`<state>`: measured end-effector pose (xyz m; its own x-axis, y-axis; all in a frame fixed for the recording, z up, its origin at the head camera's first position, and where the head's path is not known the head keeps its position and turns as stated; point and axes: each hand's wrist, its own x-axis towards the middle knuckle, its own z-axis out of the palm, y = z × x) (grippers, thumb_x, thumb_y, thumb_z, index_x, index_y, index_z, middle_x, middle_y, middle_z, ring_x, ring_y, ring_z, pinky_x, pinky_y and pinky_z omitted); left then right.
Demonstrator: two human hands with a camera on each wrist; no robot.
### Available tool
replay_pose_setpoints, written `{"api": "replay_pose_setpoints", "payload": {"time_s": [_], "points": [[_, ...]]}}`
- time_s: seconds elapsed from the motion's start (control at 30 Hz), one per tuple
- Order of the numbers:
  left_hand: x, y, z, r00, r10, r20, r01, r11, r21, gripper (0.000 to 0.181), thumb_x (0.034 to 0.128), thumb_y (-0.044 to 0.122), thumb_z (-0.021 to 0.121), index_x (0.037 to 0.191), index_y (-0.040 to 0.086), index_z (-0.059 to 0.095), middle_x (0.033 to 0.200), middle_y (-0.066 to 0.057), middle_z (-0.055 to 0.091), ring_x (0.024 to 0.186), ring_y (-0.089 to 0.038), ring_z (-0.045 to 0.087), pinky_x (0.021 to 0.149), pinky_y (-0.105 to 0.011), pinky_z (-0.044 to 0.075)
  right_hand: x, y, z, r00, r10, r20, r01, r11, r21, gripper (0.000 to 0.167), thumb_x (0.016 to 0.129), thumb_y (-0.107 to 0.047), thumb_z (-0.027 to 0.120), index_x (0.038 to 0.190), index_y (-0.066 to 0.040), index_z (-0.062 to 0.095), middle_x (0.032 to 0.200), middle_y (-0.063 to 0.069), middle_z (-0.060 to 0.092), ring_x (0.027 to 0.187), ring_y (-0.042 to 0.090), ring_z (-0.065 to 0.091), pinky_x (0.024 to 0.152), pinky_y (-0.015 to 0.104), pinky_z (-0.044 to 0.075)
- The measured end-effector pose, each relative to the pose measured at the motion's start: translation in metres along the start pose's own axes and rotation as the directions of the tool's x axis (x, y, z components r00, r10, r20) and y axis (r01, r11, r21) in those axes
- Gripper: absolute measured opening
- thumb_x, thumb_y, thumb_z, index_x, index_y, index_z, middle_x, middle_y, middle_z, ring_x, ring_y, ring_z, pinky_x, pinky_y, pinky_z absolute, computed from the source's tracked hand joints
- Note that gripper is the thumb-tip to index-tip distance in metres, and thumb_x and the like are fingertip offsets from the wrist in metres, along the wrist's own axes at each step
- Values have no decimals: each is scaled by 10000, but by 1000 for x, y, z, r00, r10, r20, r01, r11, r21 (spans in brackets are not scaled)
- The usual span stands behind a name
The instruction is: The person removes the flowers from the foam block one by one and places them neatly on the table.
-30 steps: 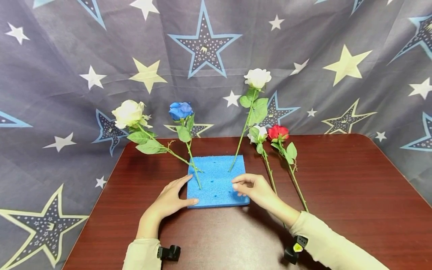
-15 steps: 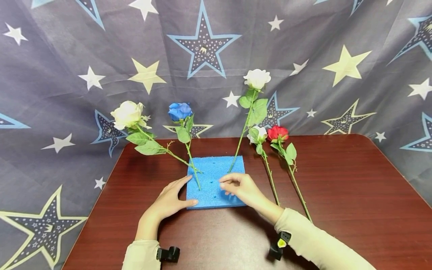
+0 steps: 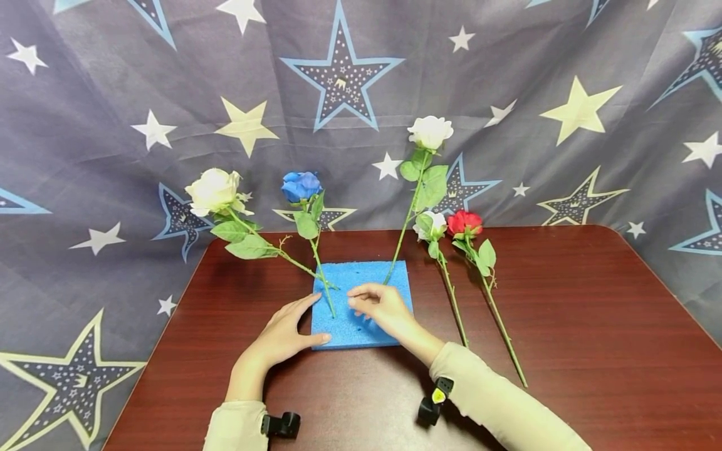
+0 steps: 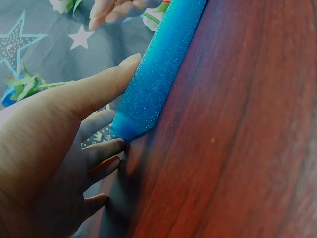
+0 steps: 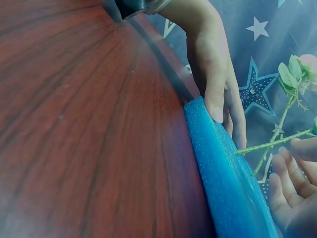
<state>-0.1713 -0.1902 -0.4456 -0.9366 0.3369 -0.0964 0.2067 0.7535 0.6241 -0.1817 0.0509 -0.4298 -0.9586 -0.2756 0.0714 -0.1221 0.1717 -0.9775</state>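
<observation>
While head shows 5 roses (image 3: 431, 133) — right wrist, 2.

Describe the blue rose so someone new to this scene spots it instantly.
Start at the reddish-brown table: on it lies a flat blue foam block. The blue rose stands in the block's left half, its stem crossing that of the left-leaning cream rose in the head view. It's the only bloom with blue petals; the others are cream, white or red.

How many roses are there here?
5: a cream rose, a blue rose and a white rose stand in the blue foam block; a second white rose and a red rose lie on the table.
</observation>
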Motion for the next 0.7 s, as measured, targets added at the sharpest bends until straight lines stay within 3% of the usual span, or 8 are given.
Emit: {"api": "replay_pose_setpoints", "payload": {"time_s": [0.17,0.47,0.7], "points": [[0,0,0,1000,-2,4,2,1000,-5,913,804,587,751,1549,219,373,1562,-73,370,1447,-356,253,1107,-635,240,6,-1,8,1000,1,-21,-1,999,39,249,931,-50,680,1121,110,684,948,257,705,824,447,671,702,532,563],[0,-1,0,1000,2,1,-2,1000,-4,922,799,608,743,1550,225,369,1563,-70,368,1449,-353,248,1106,-638,240,15,2,18,998,13,-68,-9,998,55,221,919,-62,696,1097,68,714,920,163,725,827,310,704,703,352,584],[0,-1,0,1000,0,0,0,1000,-4,921,801,604,745,1550,220,370,1561,-73,371,1447,-355,251,1106,-636,241,23,4,25,995,24,-99,-21,999,28,197,912,-63,704,1085,27,732,892,134,730,793,276,708,680,319,579]]}}
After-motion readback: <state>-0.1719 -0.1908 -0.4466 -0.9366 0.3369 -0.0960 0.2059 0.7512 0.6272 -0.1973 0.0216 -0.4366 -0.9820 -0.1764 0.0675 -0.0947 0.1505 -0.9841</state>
